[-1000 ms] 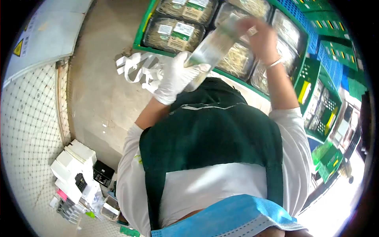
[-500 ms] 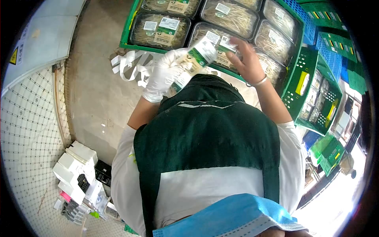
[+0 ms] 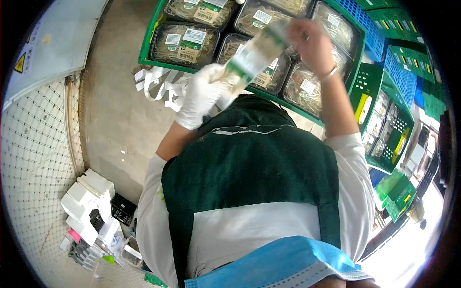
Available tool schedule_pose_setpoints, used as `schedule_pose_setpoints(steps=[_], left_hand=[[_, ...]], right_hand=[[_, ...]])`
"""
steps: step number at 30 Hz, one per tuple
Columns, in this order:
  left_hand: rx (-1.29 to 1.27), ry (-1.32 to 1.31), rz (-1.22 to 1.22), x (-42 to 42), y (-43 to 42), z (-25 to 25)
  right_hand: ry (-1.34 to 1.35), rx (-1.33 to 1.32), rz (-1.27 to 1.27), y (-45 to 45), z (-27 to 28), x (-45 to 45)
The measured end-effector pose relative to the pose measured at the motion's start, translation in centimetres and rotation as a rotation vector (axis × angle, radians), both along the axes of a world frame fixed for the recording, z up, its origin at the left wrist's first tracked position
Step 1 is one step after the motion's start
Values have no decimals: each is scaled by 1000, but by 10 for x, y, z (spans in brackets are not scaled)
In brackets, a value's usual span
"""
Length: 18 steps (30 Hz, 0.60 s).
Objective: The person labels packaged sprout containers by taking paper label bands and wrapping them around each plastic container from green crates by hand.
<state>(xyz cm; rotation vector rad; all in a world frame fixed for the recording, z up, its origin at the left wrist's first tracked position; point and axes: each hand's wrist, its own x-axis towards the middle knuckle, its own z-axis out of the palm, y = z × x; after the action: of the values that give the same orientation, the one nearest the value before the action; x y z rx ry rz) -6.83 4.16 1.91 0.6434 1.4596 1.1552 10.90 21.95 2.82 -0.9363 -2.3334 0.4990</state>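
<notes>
A strip of printed green, white and tan labels [image 3: 255, 54] stretches between my hands, slanting up to the right and blurred by motion. My left hand [image 3: 203, 95], in a white glove, is closed round its lower end. At the upper end the bare fingers of my right hand [image 3: 314, 44] are closed on the strip. Just under it lie black trays of bean sprouts with clear tops, one labelled tray [image 3: 185, 44] at the left and another tray [image 3: 307, 86] at the right. They sit in a green crate [image 3: 144, 56].
Crumpled white backing paper [image 3: 161, 86] hangs below the crate's left corner. Another green crate [image 3: 363, 89] with small packs stands at the right, near stacked blue and green crates [image 3: 402, 24]. White machines [image 3: 90, 201] stand at the lower left.
My right hand has moved up and taken hold of the strip's upper end, and the strip is now drawn out longer. My left hand stays closed on it, slightly lower.
</notes>
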Motion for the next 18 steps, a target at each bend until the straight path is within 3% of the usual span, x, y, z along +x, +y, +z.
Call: schedule_pose_setpoints(steps=[2, 4, 6, 8, 10, 11, 12, 13, 14, 15, 16, 17, 18], left_hand=[[-23, -121, 135, -14, -9, -8], [-83, -104, 141, -21, -14, -6], [-60, -143, 160, -17, -17, -9], [-33, -178, 178, -10, -18, -16], [62, -172, 154, 0, -12, -20], [51, -180, 163, 7, -9, -16], [89, -236, 152, 11, -6, -9], [107, -246, 159, 16, -5, -9], [129, -256, 163, 19, -2, -10], [134, -256, 156, 13, 0, -15], [161, -25, -65, 3, -1, -22], [184, 206, -281, -2, -2, -27], [186, 206, -281, 3, 3, -23]], right_hand=[[-86, 180, 44, 47, -21, 5], [-423, 220, -98, 56, -65, 1], [-594, 264, -95, 46, -92, -2], [-461, 368, -130, 43, -103, 3], [-369, 543, -309, 31, -78, 4], [-355, 434, -290, 18, -65, 5], [-368, -101, -112, 5, -45, 6], [16, -571, 169, -11, -42, 10], [40, -772, 342, -30, -19, 5], [27, -596, 421, -42, -17, 4], [-2, -532, 325, -51, -9, 2], [32, -541, 346, -54, -9, 2], [66, -550, 368, -55, -10, 2]])
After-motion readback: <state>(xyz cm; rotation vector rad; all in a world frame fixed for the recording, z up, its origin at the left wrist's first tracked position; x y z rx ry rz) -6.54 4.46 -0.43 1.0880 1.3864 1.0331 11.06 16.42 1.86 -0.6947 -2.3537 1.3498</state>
